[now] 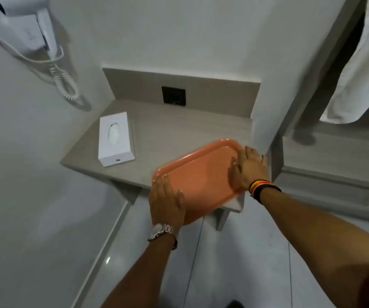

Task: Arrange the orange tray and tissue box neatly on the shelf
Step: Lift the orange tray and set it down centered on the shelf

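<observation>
The orange tray (203, 176) lies at an angle at the front right of the beige shelf (170, 130), with its near end past the shelf's front edge. My left hand (167, 202) grips the tray's near left end, thumb on top. My right hand (249, 168) holds its right end, fingers spread over the rim. A white tissue box (115, 138) with an oval opening rests flat at the shelf's left side, well apart from the tray.
A black wall socket (173, 96) sits in the shelf's back panel. A white wall-mounted hair dryer (34, 30) with a coiled cord hangs at the upper left. A white towel (361, 70) hangs at the upper right. A white wall column (268, 96) borders the shelf's right side.
</observation>
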Available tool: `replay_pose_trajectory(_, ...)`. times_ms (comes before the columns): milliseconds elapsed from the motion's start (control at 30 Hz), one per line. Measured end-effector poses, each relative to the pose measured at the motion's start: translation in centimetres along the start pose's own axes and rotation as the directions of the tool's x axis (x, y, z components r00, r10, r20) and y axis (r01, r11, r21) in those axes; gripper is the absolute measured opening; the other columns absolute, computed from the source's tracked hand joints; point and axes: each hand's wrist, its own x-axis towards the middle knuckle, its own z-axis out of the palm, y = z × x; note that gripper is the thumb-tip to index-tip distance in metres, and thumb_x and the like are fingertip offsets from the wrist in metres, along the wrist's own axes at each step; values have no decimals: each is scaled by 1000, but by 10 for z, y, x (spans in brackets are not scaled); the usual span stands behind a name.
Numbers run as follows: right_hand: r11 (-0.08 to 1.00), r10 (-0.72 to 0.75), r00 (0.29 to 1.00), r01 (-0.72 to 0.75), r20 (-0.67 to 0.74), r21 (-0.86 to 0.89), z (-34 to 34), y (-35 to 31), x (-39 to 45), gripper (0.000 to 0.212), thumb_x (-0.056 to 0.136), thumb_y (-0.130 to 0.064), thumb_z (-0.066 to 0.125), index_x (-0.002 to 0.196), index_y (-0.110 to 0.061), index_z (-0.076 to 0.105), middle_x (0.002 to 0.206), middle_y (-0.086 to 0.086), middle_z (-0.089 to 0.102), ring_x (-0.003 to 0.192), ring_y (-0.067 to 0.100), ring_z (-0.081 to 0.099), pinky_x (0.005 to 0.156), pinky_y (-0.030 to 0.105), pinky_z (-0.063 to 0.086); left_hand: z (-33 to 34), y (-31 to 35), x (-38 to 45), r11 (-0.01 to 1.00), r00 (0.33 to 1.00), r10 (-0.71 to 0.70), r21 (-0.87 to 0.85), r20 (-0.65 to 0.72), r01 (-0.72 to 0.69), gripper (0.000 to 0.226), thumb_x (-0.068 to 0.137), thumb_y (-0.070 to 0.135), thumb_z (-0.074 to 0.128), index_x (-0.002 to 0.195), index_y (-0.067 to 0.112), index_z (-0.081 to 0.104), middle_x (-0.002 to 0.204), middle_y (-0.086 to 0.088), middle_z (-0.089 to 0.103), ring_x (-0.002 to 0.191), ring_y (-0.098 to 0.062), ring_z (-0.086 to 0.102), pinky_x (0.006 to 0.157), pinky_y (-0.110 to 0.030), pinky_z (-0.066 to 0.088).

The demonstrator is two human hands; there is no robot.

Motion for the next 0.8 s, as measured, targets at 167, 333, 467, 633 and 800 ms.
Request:
replay_pose_trajectory(167, 997, 72, 995, -72, 63, -8, 7, 16, 8, 45, 101, -21, 40, 143, -7, 45, 147, 15, 48, 139, 35, 41, 119, 55, 30, 8, -11, -16, 970, 976, -217, -101, 26, 219, 57, 101, 39, 46, 149, 8, 40, 136, -19, 56, 116, -37, 61, 93, -50, 57)
replay_pose_trajectory(333, 995, 90, 982, -95, 163, 24, 11, 28, 15, 45, 93, -10, 52, 136, -1, 48, 134, 20, 55, 124, 40, 51, 107, 52, 44, 18, -4, -16, 931, 942, -323, -152, 91, 333, 52, 94, 14, 52, 145, 11, 41, 135, -16, 48, 111, -36, 61, 83, -50, 61)
replay_pose_trajectory(467, 982, 151, 981, -164, 124, 97, 15, 30, 23, 37, 94, -6, 49, 132, -1, 51, 129, 21, 56, 121, 40, 49, 104, 53, 44, 20, 4, -5, 861, 886, -456, -210, 84, 463, 52, 91, 4, 51, 143, 8, 45, 141, -18, 46, 114, -43, 61, 91, -57, 59)
replay_pose_trajectory(633, 924, 288, 948, -312, 134, 221, 11, 35, 33, 29, 95, -9, 53, 123, -3, 58, 125, 21, 59, 118, 41, 54, 102, 53, 48, 21, -1, 12, 763, 795, -597, -228, 109, 604, 29, 90, 0, 49, 113, -2, 67, 111, -25, 67, 98, -47, 69, 84, -56, 62)
replay_pose_trajectory(800, 785, 408, 901, -430, 150, 446, 5, 42, 33, 24, 90, 1, 53, 104, 0, 73, 106, 22, 70, 99, 41, 66, 91, 50, 58, 5, -8, 36, 791, 817, -562, -206, 127, 576, 22, 84, -4, 57, 99, -1, 74, 101, -24, 74, 95, -45, 71, 78, -44, 58)
